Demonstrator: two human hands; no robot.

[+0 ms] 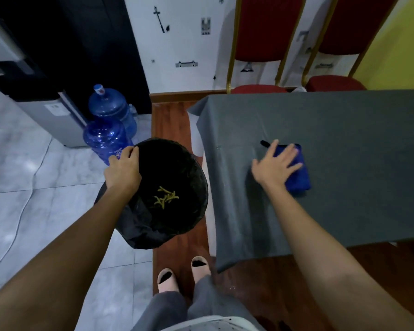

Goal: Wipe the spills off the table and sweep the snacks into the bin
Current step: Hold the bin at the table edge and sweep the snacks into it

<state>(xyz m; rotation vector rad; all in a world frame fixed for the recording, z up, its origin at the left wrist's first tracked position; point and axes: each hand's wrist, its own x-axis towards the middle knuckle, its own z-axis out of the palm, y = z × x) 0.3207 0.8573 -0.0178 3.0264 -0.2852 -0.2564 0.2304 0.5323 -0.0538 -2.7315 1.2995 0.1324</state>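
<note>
A bin [189, 163] lined with a black bag stands beside the table's left edge, tilted toward me. Several yellowish snack sticks [166, 197] lie at its bottom. My left hand [124, 168] grips the bin's far left rim. A folded blue cloth [299, 175] lies on the grey tablecloth [344, 130], and my right hand [276, 164] presses flat on it with fingers spread. A short black strip [264, 143] pokes out just past the cloth's far left corner.
Two blue water jugs [108, 120] and a water dispenser [46, 101] stand left of the bin on the tiled floor. Two red chairs [261, 88] sit behind the table. My slippered feet [184, 273] are on the wooden floor by the table's corner.
</note>
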